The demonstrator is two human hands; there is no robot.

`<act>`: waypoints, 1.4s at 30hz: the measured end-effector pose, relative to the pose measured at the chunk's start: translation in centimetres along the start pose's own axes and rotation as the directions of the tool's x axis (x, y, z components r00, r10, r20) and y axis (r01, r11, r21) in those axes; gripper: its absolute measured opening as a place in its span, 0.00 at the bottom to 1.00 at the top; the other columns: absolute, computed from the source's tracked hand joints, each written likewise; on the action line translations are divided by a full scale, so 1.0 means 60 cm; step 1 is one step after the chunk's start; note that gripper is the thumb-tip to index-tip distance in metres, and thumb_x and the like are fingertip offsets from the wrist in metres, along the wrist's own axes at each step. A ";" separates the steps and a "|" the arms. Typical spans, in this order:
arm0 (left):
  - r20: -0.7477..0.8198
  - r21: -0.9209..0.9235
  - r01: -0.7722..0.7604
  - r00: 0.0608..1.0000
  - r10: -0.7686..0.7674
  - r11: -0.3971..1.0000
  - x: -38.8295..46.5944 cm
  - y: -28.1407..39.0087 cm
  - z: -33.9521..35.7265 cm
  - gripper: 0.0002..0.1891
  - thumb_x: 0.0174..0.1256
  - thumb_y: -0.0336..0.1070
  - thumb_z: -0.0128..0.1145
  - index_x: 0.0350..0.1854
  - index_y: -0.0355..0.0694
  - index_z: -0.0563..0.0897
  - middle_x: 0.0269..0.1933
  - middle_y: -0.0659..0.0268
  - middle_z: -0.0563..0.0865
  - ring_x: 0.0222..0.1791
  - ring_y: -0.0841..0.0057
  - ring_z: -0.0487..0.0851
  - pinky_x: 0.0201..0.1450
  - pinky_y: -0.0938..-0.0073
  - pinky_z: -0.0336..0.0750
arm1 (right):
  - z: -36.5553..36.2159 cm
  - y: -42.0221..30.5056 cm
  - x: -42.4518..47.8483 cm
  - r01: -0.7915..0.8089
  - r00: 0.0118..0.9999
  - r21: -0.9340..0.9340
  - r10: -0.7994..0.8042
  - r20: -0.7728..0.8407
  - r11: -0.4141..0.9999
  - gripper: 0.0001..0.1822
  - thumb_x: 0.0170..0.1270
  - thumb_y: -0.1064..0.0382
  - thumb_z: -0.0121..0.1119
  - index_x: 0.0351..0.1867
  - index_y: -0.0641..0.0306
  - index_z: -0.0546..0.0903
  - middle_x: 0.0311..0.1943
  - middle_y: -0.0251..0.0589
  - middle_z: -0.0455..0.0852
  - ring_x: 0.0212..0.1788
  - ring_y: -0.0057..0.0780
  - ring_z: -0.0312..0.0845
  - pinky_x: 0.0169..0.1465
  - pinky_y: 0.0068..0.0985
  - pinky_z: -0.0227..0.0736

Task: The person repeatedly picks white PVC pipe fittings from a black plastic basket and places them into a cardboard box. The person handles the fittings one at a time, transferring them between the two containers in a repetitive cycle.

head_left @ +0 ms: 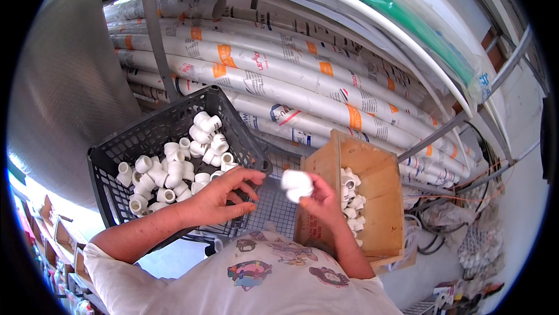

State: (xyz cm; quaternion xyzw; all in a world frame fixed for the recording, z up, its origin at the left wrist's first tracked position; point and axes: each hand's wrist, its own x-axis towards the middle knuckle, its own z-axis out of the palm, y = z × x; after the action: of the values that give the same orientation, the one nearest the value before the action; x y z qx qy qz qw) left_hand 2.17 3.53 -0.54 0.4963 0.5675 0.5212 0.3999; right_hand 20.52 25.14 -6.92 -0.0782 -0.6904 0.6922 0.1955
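Observation:
In my right hand is a white plastic pipe elbow fitting, slightly blurred, held between thumb and fingers beside the wooden box. My left hand has its fingers apart and holds nothing, over the near right edge of a black plastic crate. Many white elbow fittings lie loose in that crate. On the right, a wooden box contains smaller-looking white pipe fittings, partly hidden by its left wall.
A wire mesh surface lies between crate and box. Behind them, long white plastic pipes rest on a metal rack. A large wrapped roll stands at left. Bags of fittings and dark hoses are at right.

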 end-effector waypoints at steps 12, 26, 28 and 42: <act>0.089 -0.042 0.044 0.995 -0.040 0.998 0.003 -0.013 -0.012 0.23 0.64 0.20 0.56 0.63 0.36 0.71 0.57 0.59 0.75 0.52 0.75 0.82 0.53 0.75 0.81 | -0.205 0.079 0.011 -0.168 0.799 0.010 0.142 -0.585 0.986 0.18 0.65 0.57 0.61 0.53 0.63 0.78 0.42 0.36 0.85 0.39 0.20 0.81 0.38 0.20 0.77; 0.128 -0.006 0.030 0.991 -0.029 1.000 0.006 -0.011 -0.016 0.22 0.65 0.22 0.56 0.62 0.34 0.72 0.55 0.58 0.75 0.51 0.75 0.83 0.53 0.75 0.81 | -0.395 0.268 -0.061 -0.574 0.600 -0.349 0.091 -0.795 0.741 0.23 0.52 0.56 0.70 0.45 0.70 0.80 0.30 0.38 0.84 0.26 0.22 0.80 0.25 0.22 0.75; 0.111 0.006 0.029 0.993 -0.029 1.000 -0.002 -0.013 -0.017 0.21 0.65 0.22 0.56 0.61 0.34 0.72 0.55 0.58 0.75 0.51 0.75 0.83 0.53 0.74 0.81 | -0.381 0.268 -0.051 -0.618 0.582 -0.318 0.147 -0.800 0.719 0.24 0.49 0.56 0.70 0.43 0.72 0.81 0.27 0.40 0.85 0.28 0.26 0.80 0.36 0.27 0.75; -0.140 0.059 0.101 0.986 -0.092 0.993 0.000 -0.022 -0.097 0.16 0.66 0.25 0.57 0.56 0.38 0.78 0.45 0.65 0.85 0.42 0.79 0.84 0.46 0.78 0.78 | -0.396 0.272 -0.057 -0.695 0.608 -0.371 0.228 -0.761 0.615 0.31 0.47 0.58 0.66 0.54 0.74 0.78 0.44 0.54 0.86 0.46 0.40 0.83 0.51 0.32 0.76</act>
State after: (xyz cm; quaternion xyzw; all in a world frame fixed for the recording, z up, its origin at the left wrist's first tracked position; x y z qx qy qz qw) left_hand -3.68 2.41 -1.03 0.4442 0.6340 0.5151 0.3680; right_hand 29.96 46.33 -24.42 -0.5618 -0.7186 0.3676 0.1813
